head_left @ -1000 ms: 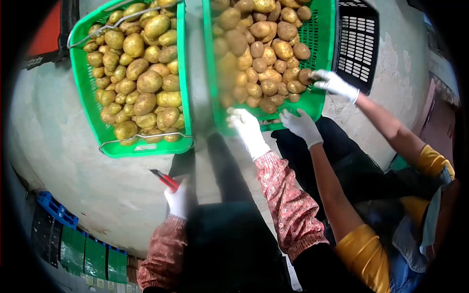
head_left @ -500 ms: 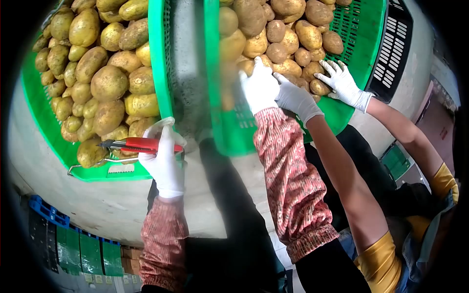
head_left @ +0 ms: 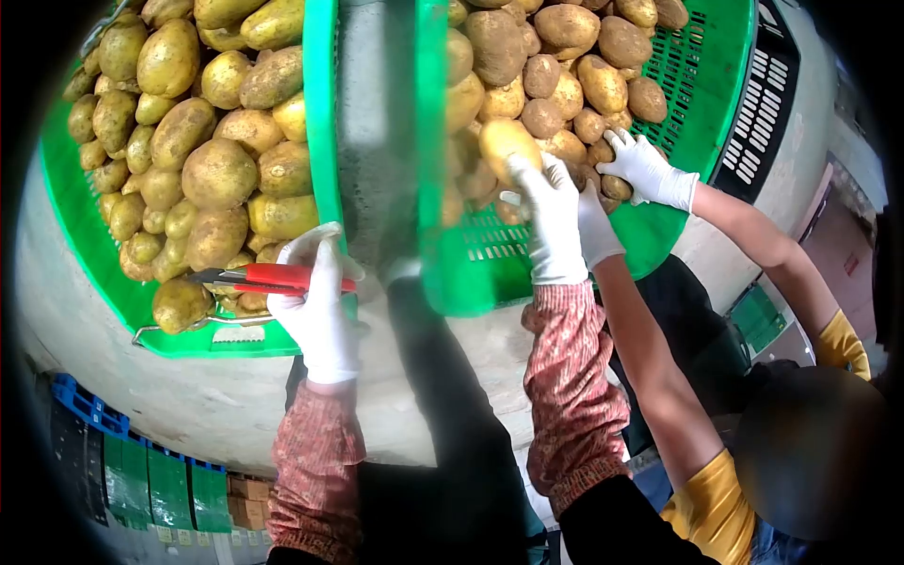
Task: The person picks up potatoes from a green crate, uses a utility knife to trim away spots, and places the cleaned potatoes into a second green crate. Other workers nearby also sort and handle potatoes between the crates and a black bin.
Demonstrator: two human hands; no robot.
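My left hand (head_left: 318,303), in a white glove, grips a red-handled cutter (head_left: 268,278) at the near edge of the left green basket (head_left: 322,122), which is heaped with potatoes (head_left: 218,172). My right hand (head_left: 549,215), also gloved, is closed around one potato (head_left: 506,143) lifted over the right green basket (head_left: 471,273). That basket holds several smaller brownish potatoes (head_left: 565,75).
A co-worker's two gloved hands (head_left: 646,169) reach among the potatoes in the right basket, one right beside my right hand. A black crate (head_left: 767,94) stands at the far right. Blue and green crates (head_left: 141,461) lie low on the left. The baskets rest on grey concrete (head_left: 372,122).
My right hand has lifted one potato out of the pile in the right basket. My left hand came up to the left basket's edge with the cutter a second ago and has stayed there.
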